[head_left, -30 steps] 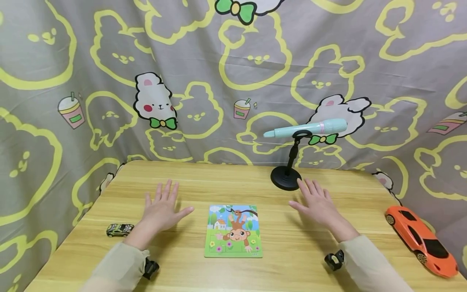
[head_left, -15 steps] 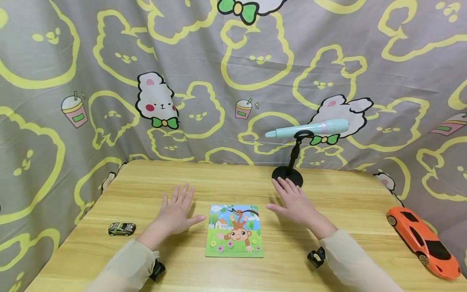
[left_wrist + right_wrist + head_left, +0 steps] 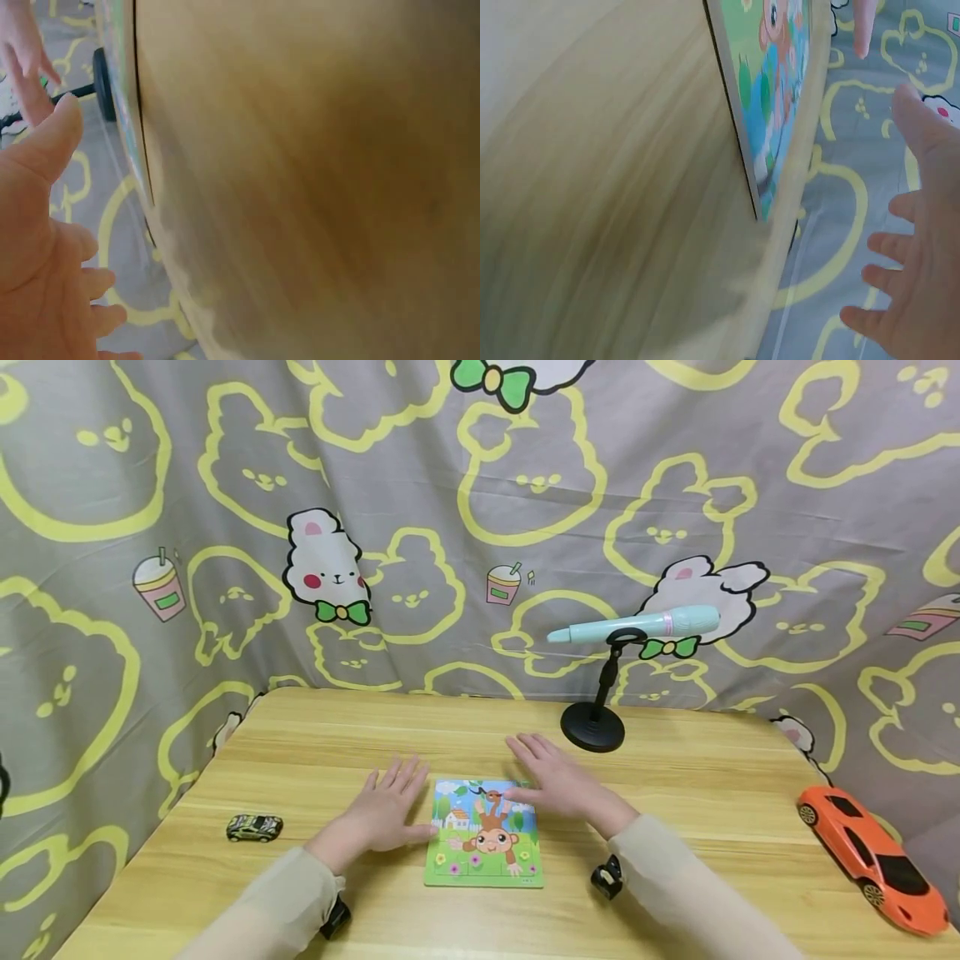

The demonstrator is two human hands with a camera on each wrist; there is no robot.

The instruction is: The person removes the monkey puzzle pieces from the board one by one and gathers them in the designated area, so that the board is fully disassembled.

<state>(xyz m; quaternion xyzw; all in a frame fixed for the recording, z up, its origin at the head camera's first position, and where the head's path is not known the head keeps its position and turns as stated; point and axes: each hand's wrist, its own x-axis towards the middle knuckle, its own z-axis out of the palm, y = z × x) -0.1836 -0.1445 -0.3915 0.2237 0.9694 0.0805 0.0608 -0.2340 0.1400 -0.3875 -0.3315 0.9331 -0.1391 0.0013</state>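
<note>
Puzzle board [image 3: 483,832], a flat square with a monkey picture, lies just below the centre of the head view on the wooden table [image 3: 697,793], its near edge square to the person, so both hands can come at it from either side. The left hand [image 3: 387,811] lies palm down at the board's left edge, fingers straight and spread, thumb tip touching or nearly touching that edge; it grips nothing. The right hand [image 3: 558,782] hovers palm down over the board's upper right corner, fingers straight, thumb over the picture; whether it touches the surface I cannot tell. It too holds nothing. In the right wrist view the board [image 3: 769,90] shows as a thin slab on the wood with that hand's fingers [image 3: 900,247] spread beyond it, blurred.

At the left of the head view sits 1 small toy car [image 3: 255,827], well apart from the left hand. A larger orange car [image 3: 870,857] stands at the lower right, near the table's edge. A turquoise toy microphone [image 3: 633,624] rests across a black stand [image 3: 594,723] behind the right hand. A cartoon-printed cloth [image 3: 480,485] hangs behind the table.
</note>
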